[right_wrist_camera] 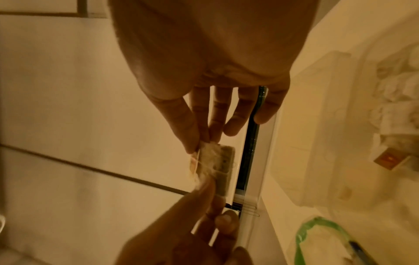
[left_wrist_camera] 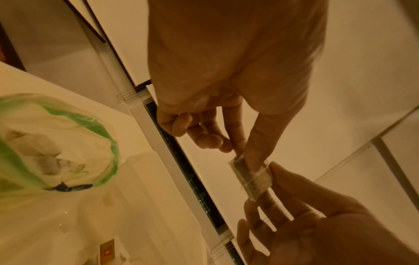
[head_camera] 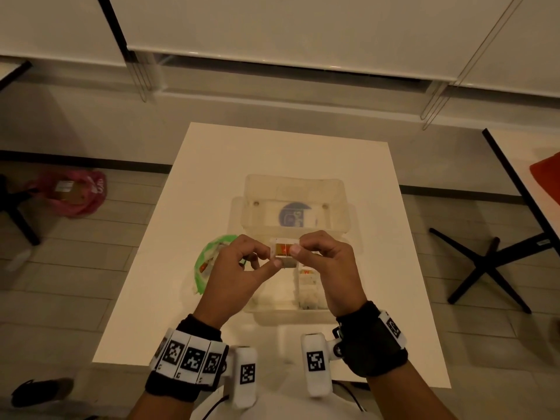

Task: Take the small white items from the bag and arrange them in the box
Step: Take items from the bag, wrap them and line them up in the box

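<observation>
While both hands hover above the clear plastic box [head_camera: 339, 192], they share one small white packet [head_camera: 283, 249] between them. The left hand [head_camera: 239, 268] pinches the packet's left end between thumb and forefinger, its other fingers [left_wrist_camera: 205, 140] curled toward the palm. The right hand [head_camera: 327, 262] pinches the right end the same way, with its remaining fingers [right_wrist_camera: 238, 114] loosely extended. The packet is flat, with a red-and-yellow printed patch on one face, and it is held above the near part of the box, clear of the tabletop [head_camera: 212, 165]. Inside the box, along its right side, more small white packets [head_camera: 307, 283] lie in a row. The bag [head_camera: 209, 262], pale plastic with a green rim, lies open on the tabletop just left of the box, with white items visible inside from the left wrist view.
</observation>
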